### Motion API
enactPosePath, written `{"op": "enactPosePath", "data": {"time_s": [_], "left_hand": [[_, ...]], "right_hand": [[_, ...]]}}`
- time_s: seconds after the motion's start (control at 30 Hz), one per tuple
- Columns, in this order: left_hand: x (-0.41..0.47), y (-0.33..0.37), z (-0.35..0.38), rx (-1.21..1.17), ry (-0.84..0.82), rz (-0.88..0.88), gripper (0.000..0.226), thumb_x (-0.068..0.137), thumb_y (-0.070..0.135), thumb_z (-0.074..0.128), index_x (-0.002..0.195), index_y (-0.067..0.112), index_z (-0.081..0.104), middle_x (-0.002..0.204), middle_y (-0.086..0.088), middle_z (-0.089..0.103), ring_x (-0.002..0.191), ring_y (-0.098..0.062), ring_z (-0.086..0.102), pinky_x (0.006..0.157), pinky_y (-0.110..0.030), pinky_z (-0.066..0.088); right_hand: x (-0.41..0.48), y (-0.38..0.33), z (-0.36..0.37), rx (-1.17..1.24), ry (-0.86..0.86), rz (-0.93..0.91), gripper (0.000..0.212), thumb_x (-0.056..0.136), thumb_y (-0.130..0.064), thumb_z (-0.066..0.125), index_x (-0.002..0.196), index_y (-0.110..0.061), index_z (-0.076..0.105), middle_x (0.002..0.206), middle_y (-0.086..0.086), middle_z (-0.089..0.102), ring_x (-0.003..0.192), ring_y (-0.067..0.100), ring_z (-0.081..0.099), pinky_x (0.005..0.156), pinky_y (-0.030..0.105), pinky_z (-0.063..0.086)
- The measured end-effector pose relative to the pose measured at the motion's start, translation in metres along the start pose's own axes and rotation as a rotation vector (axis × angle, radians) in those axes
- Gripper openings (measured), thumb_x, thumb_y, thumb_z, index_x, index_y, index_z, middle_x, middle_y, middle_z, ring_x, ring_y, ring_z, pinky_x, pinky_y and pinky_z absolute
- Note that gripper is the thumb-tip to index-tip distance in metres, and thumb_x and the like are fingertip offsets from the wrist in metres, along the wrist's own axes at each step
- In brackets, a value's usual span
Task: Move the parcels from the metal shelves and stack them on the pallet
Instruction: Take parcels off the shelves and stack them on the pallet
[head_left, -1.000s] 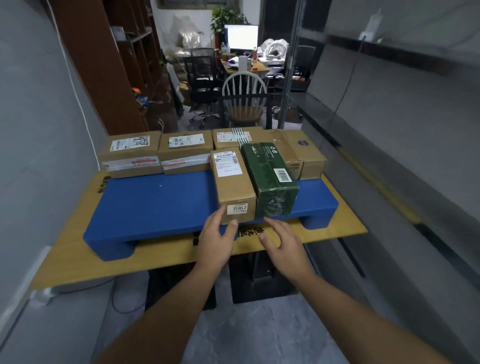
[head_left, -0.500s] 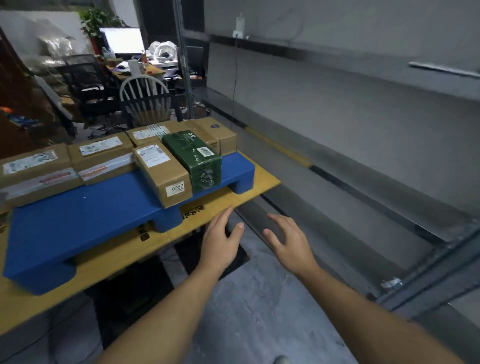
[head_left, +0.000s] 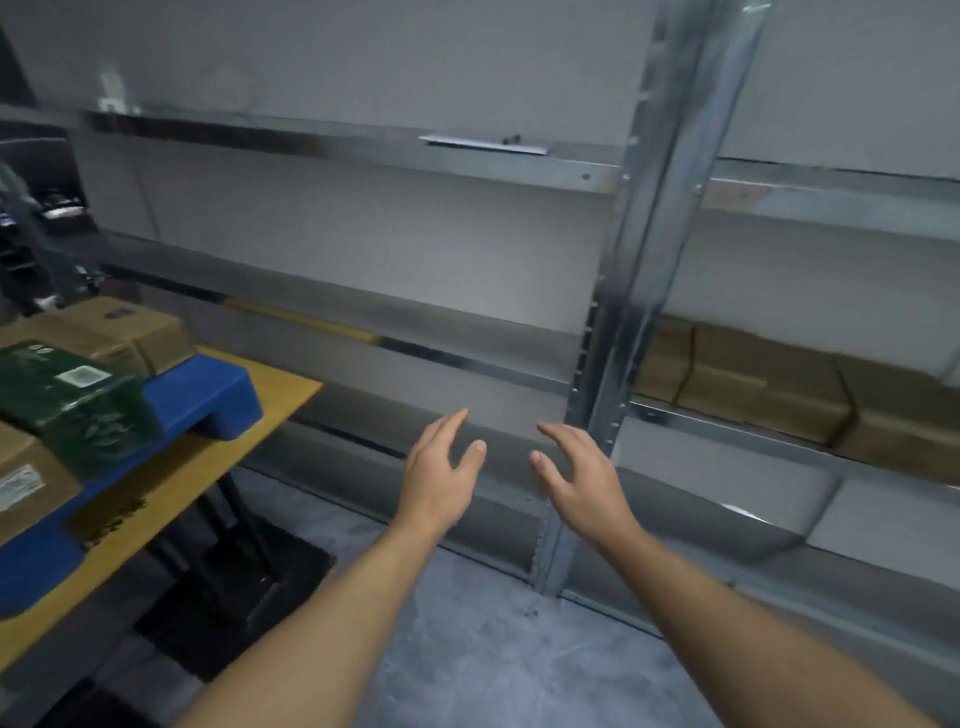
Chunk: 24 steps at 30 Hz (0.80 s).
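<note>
While left grip and right grip hover spread and empty, the brown cardboard parcels sit rightward on the grey metal shelf, beyond the galvanised steel upright, row running along it; right grip nearer.

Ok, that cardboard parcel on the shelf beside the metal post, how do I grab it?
Probably from the front, the metal shelf's open side. The cardboard parcel sits tight against its neighbour, so its sides look blocked. Hook its top front edge, slide it out, then take both ends.
</note>
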<state>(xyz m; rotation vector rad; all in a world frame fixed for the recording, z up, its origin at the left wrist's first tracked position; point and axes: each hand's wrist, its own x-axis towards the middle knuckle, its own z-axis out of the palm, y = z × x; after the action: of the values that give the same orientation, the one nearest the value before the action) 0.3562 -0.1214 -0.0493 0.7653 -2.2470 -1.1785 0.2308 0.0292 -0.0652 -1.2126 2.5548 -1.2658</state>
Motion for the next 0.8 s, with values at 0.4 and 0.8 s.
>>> {"op": "enactPosePath", "data": {"time_s": [0.4,0.8], "left_hand": [[-0.038,0.184,0.255,-0.121,-0.333,0.203,0.050,0.101,0.028,0.060,0.149,0.024,0.048,0.154,0.003,0.045,0.143,-0.013,0.038,0.116,-0.026,0.027],[-0.093,0.305,0.431,-0.200,-0.609,0.330,0.051,0.101,0.030,0.059,0.150,0.027,0.046,0.154,0.004,0.044,0.143,-0.013,0.038,0.117,-0.028,0.027]], "right_hand": [[-0.113,0.162,-0.241,-0.067,0.360,0.262,0.040,0.100,-0.028,0.061,0.137,-0.016,0.058,0.137,-0.003,0.058,0.130,0.012,0.050,0.108,0.024,0.034],[-0.224,0.255,-0.386,-0.100,0.678,0.494,0.037,0.100,-0.028,0.060,0.135,-0.019,0.059,0.132,-0.008,0.058,0.122,0.000,0.049,0.103,0.011,0.034]]}}
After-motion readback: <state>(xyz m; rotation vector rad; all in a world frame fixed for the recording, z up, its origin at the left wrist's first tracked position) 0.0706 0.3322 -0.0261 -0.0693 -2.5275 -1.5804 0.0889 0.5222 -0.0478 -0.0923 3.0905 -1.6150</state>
